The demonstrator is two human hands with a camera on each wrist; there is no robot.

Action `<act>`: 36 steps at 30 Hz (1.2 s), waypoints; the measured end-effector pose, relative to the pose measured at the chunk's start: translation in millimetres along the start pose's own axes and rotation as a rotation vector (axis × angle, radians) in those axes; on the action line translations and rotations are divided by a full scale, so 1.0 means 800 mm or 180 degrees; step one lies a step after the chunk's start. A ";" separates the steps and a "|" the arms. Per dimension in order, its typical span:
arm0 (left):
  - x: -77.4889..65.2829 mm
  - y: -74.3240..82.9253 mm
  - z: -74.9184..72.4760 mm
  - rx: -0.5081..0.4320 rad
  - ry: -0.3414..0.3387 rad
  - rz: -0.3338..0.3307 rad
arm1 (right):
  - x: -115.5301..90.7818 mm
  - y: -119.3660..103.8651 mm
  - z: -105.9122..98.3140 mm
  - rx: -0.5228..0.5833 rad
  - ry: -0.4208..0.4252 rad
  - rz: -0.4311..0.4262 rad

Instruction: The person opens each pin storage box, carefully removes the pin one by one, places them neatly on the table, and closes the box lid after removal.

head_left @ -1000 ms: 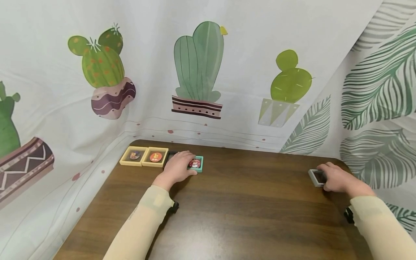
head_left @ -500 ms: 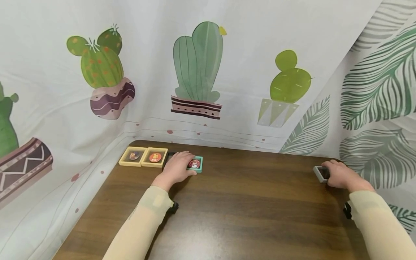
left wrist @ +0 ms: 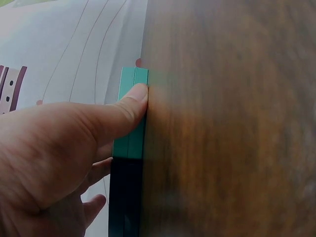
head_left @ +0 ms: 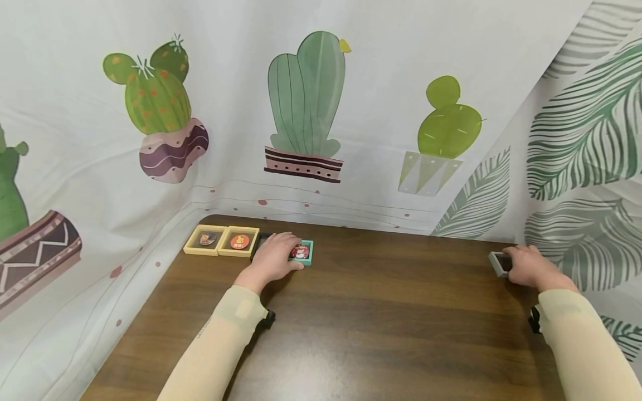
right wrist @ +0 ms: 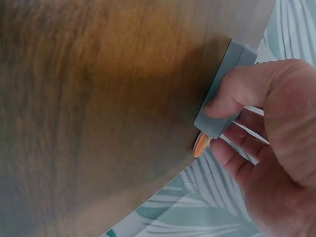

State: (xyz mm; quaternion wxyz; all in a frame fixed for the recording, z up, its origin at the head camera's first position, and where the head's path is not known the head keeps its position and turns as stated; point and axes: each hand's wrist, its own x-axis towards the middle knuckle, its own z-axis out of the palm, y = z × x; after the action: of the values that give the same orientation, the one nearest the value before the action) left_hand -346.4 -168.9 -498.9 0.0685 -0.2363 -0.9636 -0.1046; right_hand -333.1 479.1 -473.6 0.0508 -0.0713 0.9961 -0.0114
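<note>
At the back left of the table, my left hand (head_left: pixel 275 256) grips a teal square case (head_left: pixel 302 253) with a red snowman badge inside. In the left wrist view the thumb presses the near side of the teal case (left wrist: pixel 132 143), and a black case (left wrist: pixel 124 197) adjoins it. At the table's right end my right hand (head_left: pixel 533 267) holds a grey square case (head_left: pixel 499 264). The right wrist view shows the thumb against the side of the grey case (right wrist: pixel 224 81). An orange round badge (right wrist: pixel 201 145) stands out by its lower end, next to the curled fingers.
Two yellow square cases (head_left: pixel 205 252) with round badges stand in a row left of the black case (head_left: pixel 261 239), which my left hand partly covers. The brown wooden table (head_left: pixel 381 312) ends at a hanging cloth (head_left: pixel 381 211) printed with cacti and leaves.
My right hand has moved slightly right and back with the grey case, towards the table's far right corner. The left hand and the row of cases have stayed in place.
</note>
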 end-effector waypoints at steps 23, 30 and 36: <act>-0.001 0.001 -0.003 -0.0046 -0.0017 -0.0018 | 0.001 -0.015 0.000 0.0248 0.0072 -0.0229; -0.001 0.003 -0.004 -0.0044 -0.0057 -0.0041 | 0.003 -0.014 0.002 0.0200 0.0124 -0.0293; -0.001 0.002 -0.002 -0.0030 -0.0027 -0.0013 | 0.002 -0.019 -0.008 0.0036 0.0006 -0.0330</act>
State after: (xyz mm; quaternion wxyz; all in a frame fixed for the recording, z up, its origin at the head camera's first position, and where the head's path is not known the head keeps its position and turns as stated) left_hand -345.0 -168.4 -497.0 0.0631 -0.2351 -0.9638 -0.1083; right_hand -332.9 463.6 -467.2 0.0495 -0.1225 0.9910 -0.0197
